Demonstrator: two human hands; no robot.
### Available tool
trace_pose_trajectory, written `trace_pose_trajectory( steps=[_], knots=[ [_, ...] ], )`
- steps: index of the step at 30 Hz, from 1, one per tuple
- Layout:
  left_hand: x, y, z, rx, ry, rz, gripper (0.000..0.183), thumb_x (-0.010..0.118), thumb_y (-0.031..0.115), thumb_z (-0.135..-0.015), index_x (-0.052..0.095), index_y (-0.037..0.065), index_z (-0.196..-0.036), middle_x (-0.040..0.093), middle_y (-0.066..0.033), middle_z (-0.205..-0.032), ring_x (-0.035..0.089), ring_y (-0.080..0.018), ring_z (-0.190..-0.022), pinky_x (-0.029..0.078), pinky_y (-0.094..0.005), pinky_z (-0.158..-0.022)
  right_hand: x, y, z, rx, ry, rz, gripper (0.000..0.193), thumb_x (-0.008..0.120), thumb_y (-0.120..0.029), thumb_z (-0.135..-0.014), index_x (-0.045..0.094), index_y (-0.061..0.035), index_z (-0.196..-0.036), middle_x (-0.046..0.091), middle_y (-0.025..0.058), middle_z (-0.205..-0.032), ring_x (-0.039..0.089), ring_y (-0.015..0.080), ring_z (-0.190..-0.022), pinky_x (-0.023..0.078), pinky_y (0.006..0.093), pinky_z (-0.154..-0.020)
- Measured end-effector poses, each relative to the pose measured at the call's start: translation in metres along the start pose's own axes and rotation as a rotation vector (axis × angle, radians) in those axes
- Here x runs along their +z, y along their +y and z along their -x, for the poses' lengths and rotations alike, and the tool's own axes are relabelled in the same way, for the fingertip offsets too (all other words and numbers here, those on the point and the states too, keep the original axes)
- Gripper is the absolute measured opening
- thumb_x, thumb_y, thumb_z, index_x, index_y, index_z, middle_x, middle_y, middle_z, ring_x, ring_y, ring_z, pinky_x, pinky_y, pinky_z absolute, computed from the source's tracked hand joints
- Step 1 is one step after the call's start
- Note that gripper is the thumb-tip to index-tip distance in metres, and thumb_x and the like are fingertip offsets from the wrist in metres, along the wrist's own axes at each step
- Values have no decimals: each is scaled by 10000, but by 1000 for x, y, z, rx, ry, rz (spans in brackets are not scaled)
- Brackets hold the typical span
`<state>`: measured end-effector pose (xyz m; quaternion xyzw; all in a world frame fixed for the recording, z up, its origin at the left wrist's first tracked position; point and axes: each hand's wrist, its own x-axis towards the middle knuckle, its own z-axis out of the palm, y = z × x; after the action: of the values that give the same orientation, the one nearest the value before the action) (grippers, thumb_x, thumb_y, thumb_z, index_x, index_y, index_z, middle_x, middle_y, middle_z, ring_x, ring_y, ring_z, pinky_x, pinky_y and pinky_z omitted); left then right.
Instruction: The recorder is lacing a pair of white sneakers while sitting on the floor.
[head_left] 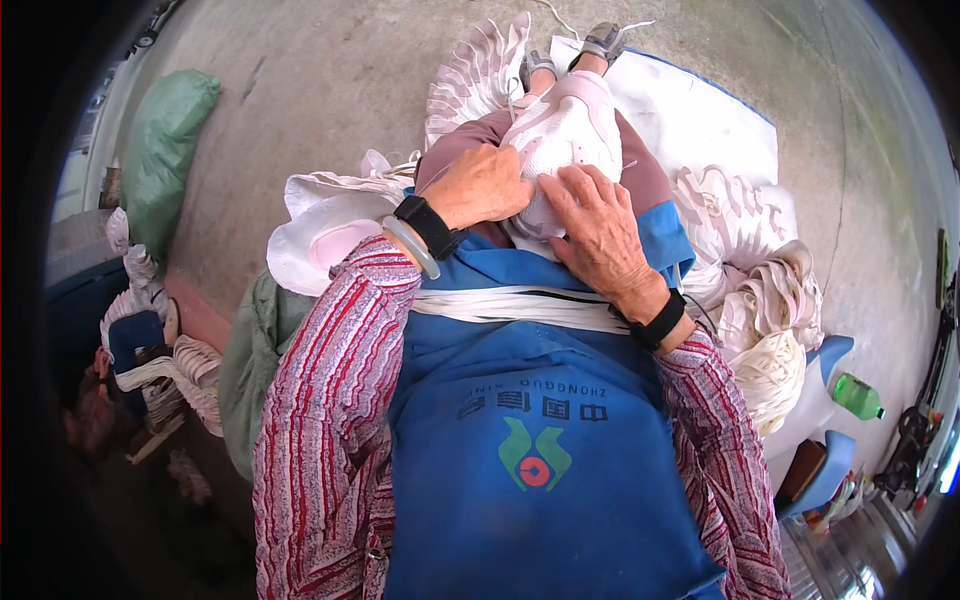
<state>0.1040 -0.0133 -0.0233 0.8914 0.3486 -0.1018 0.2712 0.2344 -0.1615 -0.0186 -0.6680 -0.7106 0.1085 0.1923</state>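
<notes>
Blue apron nearest, the left hand curls fingers at the left edge of a white shoe upper pointing away over the lap, and the right hand bends fingers onto its right side, both grips unclear.

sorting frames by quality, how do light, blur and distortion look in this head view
Head view: fisheye bending toward a black rim; the bare left hand, bare right hand and white-and-pink fabric shoe upper look fairly sharp; head view, top right: the flat white sheet is very bright; head view, lower left: the dark jumbled clutter sinks into shadow, details hard to tell.
</notes>
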Motion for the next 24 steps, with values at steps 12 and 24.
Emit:
trace_pose_trajectory(
  steps=[12, 24],
  knots=[
    [20, 10, 68, 202, 390, 284, 79, 459, 11, -787, 430, -29, -848, 482, -237, -811, 498, -450, -813, 412, -497, -688, 19, -8, 12, -189, 87, 170, 397, 573, -186, -804, 532, -130, -1195, 412, 79, -1320, 301, 337, -1306, 371, 562, -933],
    [12, 1, 61, 120, 275, 186, 152, 544, 61, -816, 418, 3, -877, 559, -203, -751, 557, -428, -736, 433, -486, -651, 22, -15, 7, -113, 97, 256, 469, 612, -222, -784, 496, -166, -1234, 412, 114, -1285, 317, 348, -1284, 359, 571, -908]
  ],
)
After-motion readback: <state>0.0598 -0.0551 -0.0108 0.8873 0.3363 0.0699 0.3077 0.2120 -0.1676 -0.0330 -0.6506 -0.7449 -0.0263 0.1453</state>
